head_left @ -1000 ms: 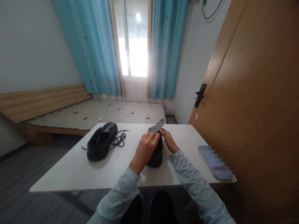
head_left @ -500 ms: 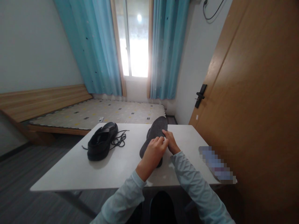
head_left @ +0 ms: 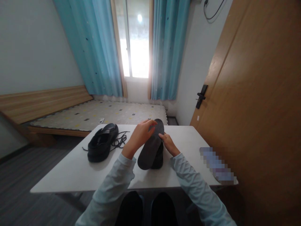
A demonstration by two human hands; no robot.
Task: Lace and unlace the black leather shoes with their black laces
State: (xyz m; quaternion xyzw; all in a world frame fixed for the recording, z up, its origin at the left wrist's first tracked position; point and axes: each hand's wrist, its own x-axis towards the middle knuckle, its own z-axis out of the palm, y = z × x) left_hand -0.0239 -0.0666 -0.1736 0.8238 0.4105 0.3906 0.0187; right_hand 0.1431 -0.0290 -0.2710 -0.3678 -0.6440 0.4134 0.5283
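Observation:
A dark grey insole (head_left: 150, 149) is held at a slant above a black shoe (head_left: 158, 159), which it partly hides. My right hand (head_left: 169, 143) grips the insole's right edge, thumb on its face. At the insole's upper left is my left hand (head_left: 143, 133), its fingers apart and reaching over the upper part, holding nothing that I can see. Another black shoe (head_left: 101, 145) stands at the left of the white table (head_left: 70, 174), and loose black laces (head_left: 119, 140) lie beside it.
Near the table's right edge lies a blurred bluish item (head_left: 217, 166). Behind the table is a bed (head_left: 117, 111) with a small white object (head_left: 101, 121) on it. A wooden door (head_left: 254, 103) stands close on the right.
My left hand has moved up and left and opened its fingers. The insole has shifted slightly left and down at its near end, with my right hand still on it.

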